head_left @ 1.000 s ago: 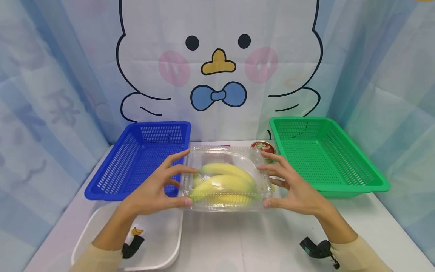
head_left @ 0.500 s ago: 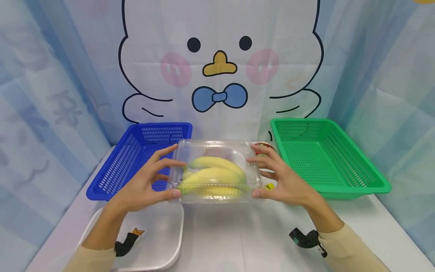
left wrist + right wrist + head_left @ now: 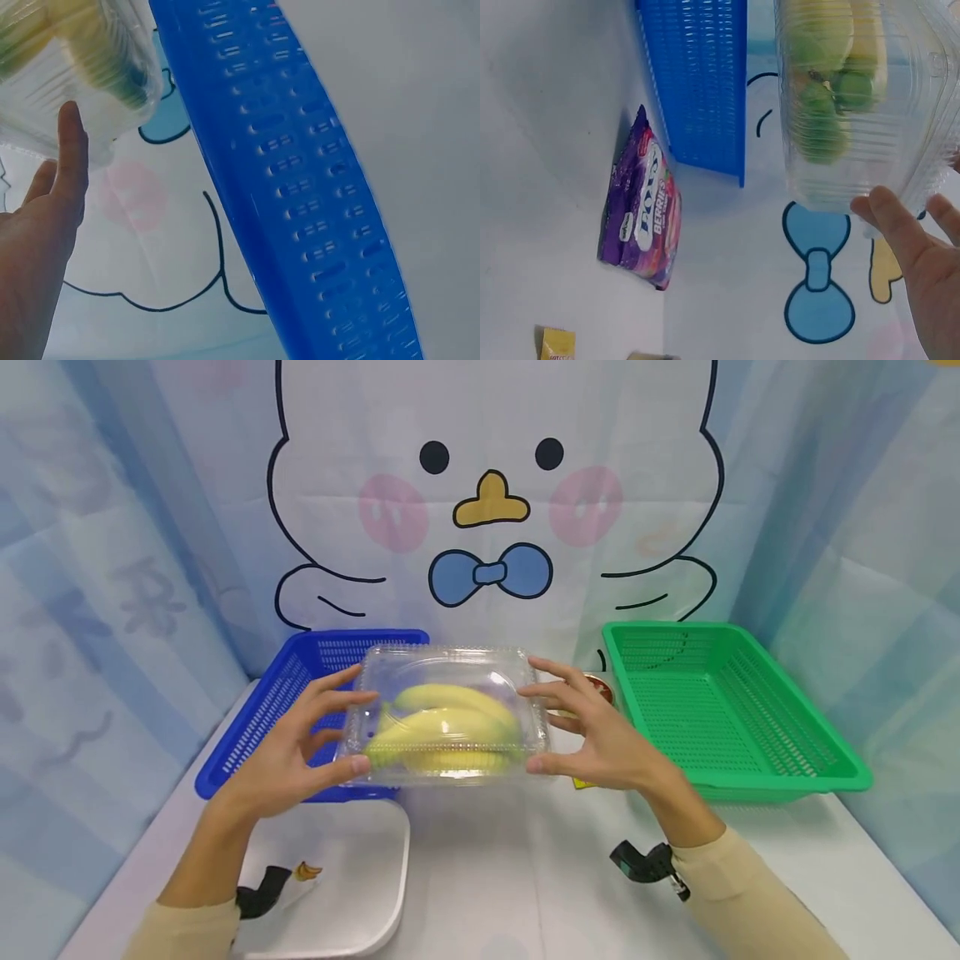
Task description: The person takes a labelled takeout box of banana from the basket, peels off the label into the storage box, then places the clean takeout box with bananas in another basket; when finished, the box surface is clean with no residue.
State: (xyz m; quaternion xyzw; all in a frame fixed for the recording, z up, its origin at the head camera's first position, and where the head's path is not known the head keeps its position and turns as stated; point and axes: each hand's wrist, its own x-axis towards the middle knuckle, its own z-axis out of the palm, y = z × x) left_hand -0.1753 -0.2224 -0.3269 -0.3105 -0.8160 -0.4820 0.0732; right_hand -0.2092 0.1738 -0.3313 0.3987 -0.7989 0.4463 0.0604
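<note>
A clear plastic clamshell box [image 3: 480, 662] with bananas [image 3: 450, 727] inside is held up off the table, its lid closed. My left hand [image 3: 288, 747] grips its left side, thumb at the lower front edge and fingers spread along the end. The opposite end is gripped the same way by my right hand [image 3: 603, 739]. In head view, the box overlaps the right part of the blue basket [image 3: 288, 727]. From the right wrist, green banana tips [image 3: 821, 142] show through the plastic. Only part of each hand appears in the wrist views.
A green basket [image 3: 738, 781] stands at the right. At the front left lies a white tray [image 3: 360, 860] with a small banana picture [image 3: 306, 871]. Behind my right hand is a red-topped can [image 3: 603, 687]. A purple "Berries" bag [image 3: 645, 210] and a yellow packet [image 3: 557, 343] are on the table.
Both hands have carried the box of bananas leftward and upward, from the middle toward the blue basket. The grip on it looks the same.
</note>
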